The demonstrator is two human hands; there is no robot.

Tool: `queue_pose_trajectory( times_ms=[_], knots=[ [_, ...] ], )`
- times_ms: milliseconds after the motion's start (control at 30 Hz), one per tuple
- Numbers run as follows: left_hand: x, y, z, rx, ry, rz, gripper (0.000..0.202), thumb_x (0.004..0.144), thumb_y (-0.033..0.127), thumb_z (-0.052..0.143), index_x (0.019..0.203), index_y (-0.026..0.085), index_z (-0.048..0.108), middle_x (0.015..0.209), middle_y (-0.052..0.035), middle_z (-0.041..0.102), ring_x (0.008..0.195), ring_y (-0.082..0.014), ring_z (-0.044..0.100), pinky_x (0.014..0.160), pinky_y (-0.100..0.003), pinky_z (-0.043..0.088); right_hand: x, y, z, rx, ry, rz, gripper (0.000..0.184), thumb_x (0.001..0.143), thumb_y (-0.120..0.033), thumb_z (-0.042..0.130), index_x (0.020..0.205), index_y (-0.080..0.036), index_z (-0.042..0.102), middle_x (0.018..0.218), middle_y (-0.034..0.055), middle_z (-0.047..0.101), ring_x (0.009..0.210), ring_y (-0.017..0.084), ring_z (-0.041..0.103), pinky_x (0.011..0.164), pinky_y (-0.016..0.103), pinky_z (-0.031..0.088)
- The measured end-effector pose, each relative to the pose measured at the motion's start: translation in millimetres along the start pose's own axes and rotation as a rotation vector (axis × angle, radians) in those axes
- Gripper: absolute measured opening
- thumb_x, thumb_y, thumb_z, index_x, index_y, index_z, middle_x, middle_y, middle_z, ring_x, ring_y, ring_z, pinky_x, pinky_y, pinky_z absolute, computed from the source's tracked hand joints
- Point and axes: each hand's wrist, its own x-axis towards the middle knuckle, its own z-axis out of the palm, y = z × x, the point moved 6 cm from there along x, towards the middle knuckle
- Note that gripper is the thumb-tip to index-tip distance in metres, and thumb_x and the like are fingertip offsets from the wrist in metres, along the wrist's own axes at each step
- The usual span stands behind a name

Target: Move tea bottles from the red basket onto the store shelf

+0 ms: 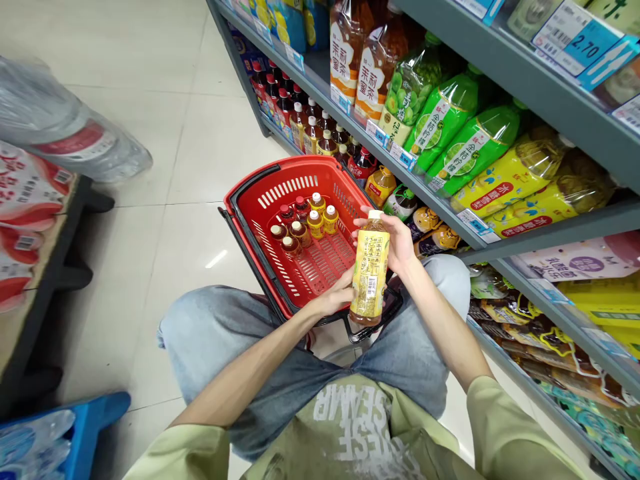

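A drink bottle [371, 267] with a white cap, a yellow printed label and a barcode stands nearly upright between my hands, over the near right corner of a red shopping basket [325, 267]. My right hand [399, 241] is closed around its upper part. On its left side, lower down, my left hand [339, 293] grips it too, fingertips partly hidden behind it. Inside the basket stand several small bottles: yellow-labelled bottles [316, 225] with white caps, brown bottles [300, 233] with pale caps, and red-capped dark bottles [287, 213]. The basket rests in front of my bent knees.
A grey shelf rack [435, 190] rises on the right, with green tea bottles [443, 123] and price tags. Its bottom level holds rows of small bottles [313, 133]. At left are a pallet [37, 287] with wrapped packs, large water bottles [75, 133] and a blue pallet [97, 427].
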Motion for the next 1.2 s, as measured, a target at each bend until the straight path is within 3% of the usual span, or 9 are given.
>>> queue_pose_trajectory(
  times_ms=[100, 200, 367, 600, 867, 1200],
  knots=[
    [-4.7, 1.8, 18.5, -0.221, -0.134, -0.07, 0.082, 0.069, 0.046, 0.072, 0.141, 0.016, 0.045, 0.127, -0.0225, 0.066, 0.091, -0.0368, 0.074, 0.073, -0.049, 0.061, -1.9, -2.0, 5.3, -0.009, 0.012, -0.056, 0.03, 0.086, -0.039, 0.058, 0.109, -0.021, 0.063, 0.089, 0.0024, 0.075, 0.075, 0.019, 0.07, 0.068, 0.033, 0.059],
    [-8.8, 1.0, 25.6, -0.274, -0.173, -0.087, 0.08, 0.069, 0.045, 0.074, 0.139, 0.016, 0.047, 0.122, -0.0219, 0.069, 0.091, -0.0372, 0.075, 0.071, -0.046, 0.061, -3.0, 0.1, 8.3, -0.081, 0.047, -0.067, 0.029, 0.087, -0.046, 0.057, 0.101, -0.022, 0.064, 0.081, 0.0019, 0.073, 0.072, 0.018, 0.068, 0.064, 0.031, 0.058],
    [-12.2, -3.3, 23.9, -0.208, -0.159, -0.071, 0.077, 0.075, 0.044, 0.073, 0.142, 0.019, 0.045, 0.122, -0.0198, 0.069, 0.095, -0.0363, 0.074, 0.074, -0.046, 0.062, -2.8, 2.9, 8.9, -0.159, 0.039, -0.117, 0.032, 0.086, -0.05, 0.058, 0.099, -0.021, 0.065, 0.063, -0.0012, 0.063, 0.062, 0.017, 0.065, 0.057, 0.027, 0.054],
    [-12.0, 4.7, 21.6, -0.096, -0.033, -0.037, 0.076, 0.075, 0.04, 0.074, 0.143, 0.019, 0.046, 0.126, -0.0172, 0.068, 0.107, -0.0358, 0.071, 0.088, -0.049, 0.059, 1.3, 5.6, 8.3, -0.152, 0.041, -0.135, 0.03, 0.085, -0.05, 0.059, 0.092, -0.022, 0.065, 0.06, -0.0023, 0.06, 0.055, 0.016, 0.062, 0.049, 0.025, 0.047],
    [-9.6, 1.4, 28.4, -0.232, -0.085, -0.057, 0.079, 0.075, 0.038, 0.074, 0.144, 0.022, 0.039, 0.126, -0.018, 0.068, 0.101, -0.0356, 0.073, 0.081, -0.048, 0.061, 6.2, 12.1, 0.1, -0.13, 0.097, -0.07, 0.035, 0.085, -0.055, 0.062, 0.09, -0.021, 0.064, 0.06, -0.0024, 0.061, 0.052, 0.014, 0.06, 0.049, 0.024, 0.048],
    [-7.4, -2.4, 22.9, -0.31, -0.065, -0.046, 0.066, 0.079, 0.033, 0.071, 0.138, 0.019, 0.045, 0.122, -0.0167, 0.071, 0.093, -0.0314, 0.076, 0.081, -0.047, 0.061, 13.3, 18.0, -5.7, -0.109, 0.15, -0.014, 0.034, 0.082, -0.054, 0.067, 0.089, -0.02, 0.065, 0.062, -0.0029, 0.062, 0.054, 0.013, 0.06, 0.054, 0.024, 0.052]
  ],
)
